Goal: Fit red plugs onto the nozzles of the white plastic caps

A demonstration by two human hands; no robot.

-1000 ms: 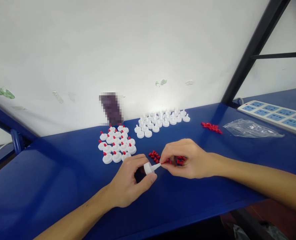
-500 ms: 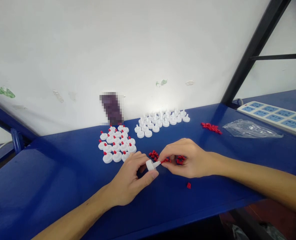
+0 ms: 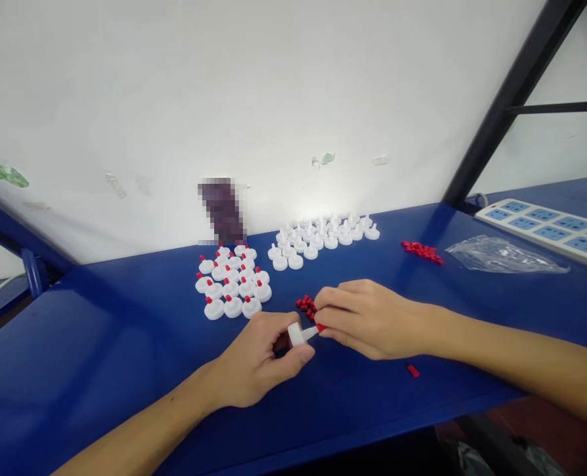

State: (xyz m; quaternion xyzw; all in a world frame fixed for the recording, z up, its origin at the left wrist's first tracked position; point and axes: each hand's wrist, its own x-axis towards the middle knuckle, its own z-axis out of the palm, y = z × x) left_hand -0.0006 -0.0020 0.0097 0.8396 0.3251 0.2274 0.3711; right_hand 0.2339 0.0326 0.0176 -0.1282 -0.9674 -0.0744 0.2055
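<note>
My left hand [image 3: 258, 360] is closed around a white nozzle cap [image 3: 296, 334], its spout turned to the right. My right hand [image 3: 367, 320] pinches a small red tip cap [image 3: 320, 327] at the end of that spout. How far the red cap sits over the spout is hidden by my fingers. Just behind my right fingers lies a pile of red tip caps [image 3: 306, 305], partly covered by the hand. One loose red tip cap [image 3: 413, 371] rests near the table's front edge.
White nozzle caps with red tips [image 3: 233, 305] stand grouped at the left. Bare white nozzle caps [image 3: 311, 249] stand in rows by the wall. Farther right are another red cap pile [image 3: 422, 252], a clear plastic bag [image 3: 502, 254] and a white power strip [image 3: 546, 225].
My right fingers have closed further around the red cap at the spout's tip. The loose red cap near the front edge has shifted to the right.
</note>
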